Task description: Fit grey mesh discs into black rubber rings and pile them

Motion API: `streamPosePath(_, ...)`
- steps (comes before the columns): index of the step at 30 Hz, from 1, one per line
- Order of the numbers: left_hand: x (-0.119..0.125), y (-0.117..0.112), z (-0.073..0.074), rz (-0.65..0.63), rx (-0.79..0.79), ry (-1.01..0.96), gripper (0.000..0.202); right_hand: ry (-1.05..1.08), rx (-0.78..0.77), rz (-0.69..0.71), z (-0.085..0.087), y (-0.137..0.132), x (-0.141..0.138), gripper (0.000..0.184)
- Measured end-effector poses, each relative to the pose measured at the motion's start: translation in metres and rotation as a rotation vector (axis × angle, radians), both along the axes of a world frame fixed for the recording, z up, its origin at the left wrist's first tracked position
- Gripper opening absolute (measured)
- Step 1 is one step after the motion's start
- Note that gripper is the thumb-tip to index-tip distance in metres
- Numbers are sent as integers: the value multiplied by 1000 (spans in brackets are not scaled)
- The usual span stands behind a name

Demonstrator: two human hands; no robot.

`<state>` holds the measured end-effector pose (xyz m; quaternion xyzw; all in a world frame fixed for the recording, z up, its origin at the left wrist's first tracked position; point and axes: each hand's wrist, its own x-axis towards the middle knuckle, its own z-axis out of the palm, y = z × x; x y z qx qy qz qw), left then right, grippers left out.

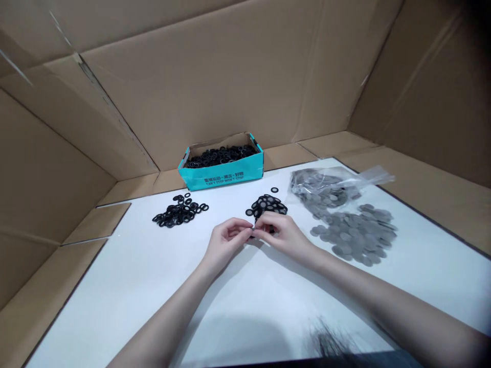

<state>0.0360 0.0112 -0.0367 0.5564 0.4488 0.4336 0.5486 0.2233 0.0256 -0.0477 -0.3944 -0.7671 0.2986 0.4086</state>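
My left hand (229, 238) and my right hand (281, 232) meet at the middle of the white table. Both are closed, with thumbs and fingertips pinching one small dark piece (252, 232) between them. The fingers cover most of it, so its shape is hard to make out. Just behind my right hand lies a pile of black rings with grey mesh-like discs in them (267, 203), partly hidden by the fingers. Loose black rings (177, 213) with open centres form a heap to the left. Loose grey discs (355, 234) are spread out to the right.
A turquoise box (224, 176) full of black rings stands at the table's back edge. A clear plastic bag (324, 186) holding more grey discs lies at the back right. One single ring (274, 189) sits behind the middle pile. Cardboard walls (238, 76) surround the white table (134, 276).
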Motion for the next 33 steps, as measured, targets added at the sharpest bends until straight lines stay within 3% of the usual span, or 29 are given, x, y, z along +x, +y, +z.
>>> streamPosePath(12, -1, -3, 4, -37, 348, 278, 22, -41, 30, 49, -4, 0, 0, 19)
streamPosePath(23, 0, -5, 5, -23, 289, 230, 25, -28, 3, 60, 3, -1, 1, 9)
streamPosePath(33, -1, -4, 5, -18, 329, 244, 15, -20, -26, 68, 4, -2, 0, 13)
